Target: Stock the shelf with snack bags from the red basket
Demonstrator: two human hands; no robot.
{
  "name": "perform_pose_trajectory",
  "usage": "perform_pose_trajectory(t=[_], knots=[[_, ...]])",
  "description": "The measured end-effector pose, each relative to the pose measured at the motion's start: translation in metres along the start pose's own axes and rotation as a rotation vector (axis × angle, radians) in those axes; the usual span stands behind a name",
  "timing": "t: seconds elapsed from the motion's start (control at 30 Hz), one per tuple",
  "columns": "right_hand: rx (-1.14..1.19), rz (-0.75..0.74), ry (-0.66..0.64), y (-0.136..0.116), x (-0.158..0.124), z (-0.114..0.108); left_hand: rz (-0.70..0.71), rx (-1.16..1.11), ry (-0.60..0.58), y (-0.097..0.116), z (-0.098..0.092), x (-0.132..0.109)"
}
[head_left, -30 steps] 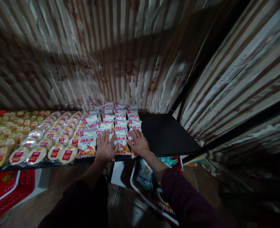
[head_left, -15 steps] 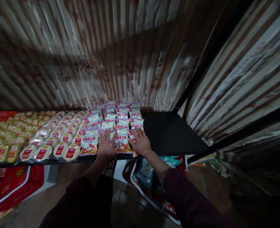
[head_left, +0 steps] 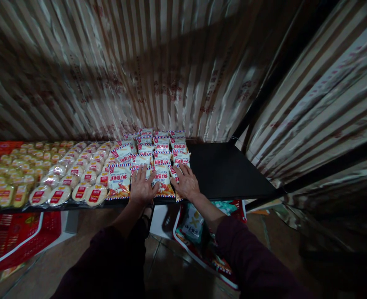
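Observation:
Rows of white, blue and red snack packets (head_left: 162,179) lie on the black shelf (head_left: 230,172). My left hand (head_left: 141,187) rests with spread fingers over a packet at the front edge and partly hides it. One column to the right, my right hand (head_left: 185,182) lies flat on another front packet, its fingers apart. Between the two hands, a single front packet shows its printed face. Left of my left hand lies a further packet (head_left: 119,180), beside round wrapped cakes (head_left: 96,195) with red labels.
Yellow-wrapped snacks (head_left: 21,195) and orange packs (head_left: 2,149) fill the shelf's left end. A striped curtain (head_left: 158,70) hangs behind. Beneath the shelf are a red basket (head_left: 50,228) at left and another basket (head_left: 183,249) with teal bags. A dark post (head_left: 264,91) rises at right.
The camera view has shifted slightly. Both hands stay flat on the same front packets, with little visible movement.

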State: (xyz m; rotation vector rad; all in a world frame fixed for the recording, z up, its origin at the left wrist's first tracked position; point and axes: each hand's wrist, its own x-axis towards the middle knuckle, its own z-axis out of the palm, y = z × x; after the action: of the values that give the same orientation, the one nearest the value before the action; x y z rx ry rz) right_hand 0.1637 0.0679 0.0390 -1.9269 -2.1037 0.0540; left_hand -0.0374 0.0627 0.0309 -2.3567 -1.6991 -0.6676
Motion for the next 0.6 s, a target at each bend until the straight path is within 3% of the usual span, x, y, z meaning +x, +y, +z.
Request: perform_pose_trajectory(t=[0.6], knots=[[-0.02, 0.002, -0.001, -0.0024, 0.0039, 0.0009, -0.006, -0.029, -0.014, -0.0014, 0.0009, 0.0006]])
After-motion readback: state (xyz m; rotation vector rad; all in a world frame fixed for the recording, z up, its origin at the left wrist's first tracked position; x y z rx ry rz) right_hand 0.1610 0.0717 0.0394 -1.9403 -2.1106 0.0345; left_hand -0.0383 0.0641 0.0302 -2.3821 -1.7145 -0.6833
